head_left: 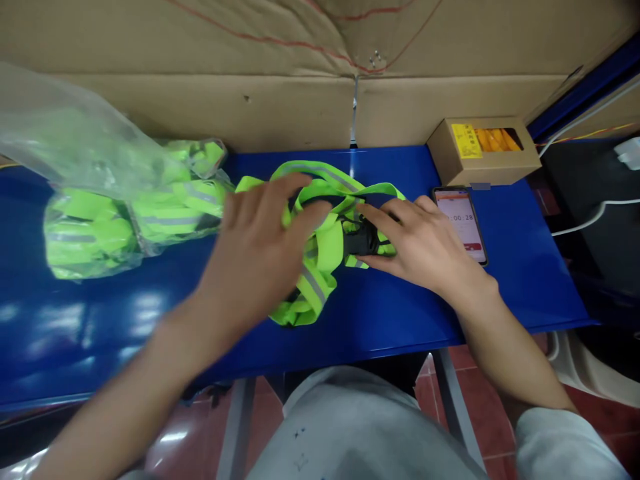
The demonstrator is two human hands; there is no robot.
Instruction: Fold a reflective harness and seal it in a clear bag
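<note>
A neon-green reflective strap vest (320, 253) with grey bands lies bunched on the blue table (525, 267). My left hand (260, 247) lies over its left part with fingers stretched out, the fingertips on the straps. My right hand (420, 243) rests flat on the vest's right side, its fingers by a black buckle (361, 241). Neither hand is closed round anything.
A clear plastic bag (100, 193) holding several folded green vests lies at the left. A phone (461, 223) showing a timer lies right of my hands, behind it a small cardboard box (483, 157) with orange items. Cardboard lines the back wall; white cables run at far right.
</note>
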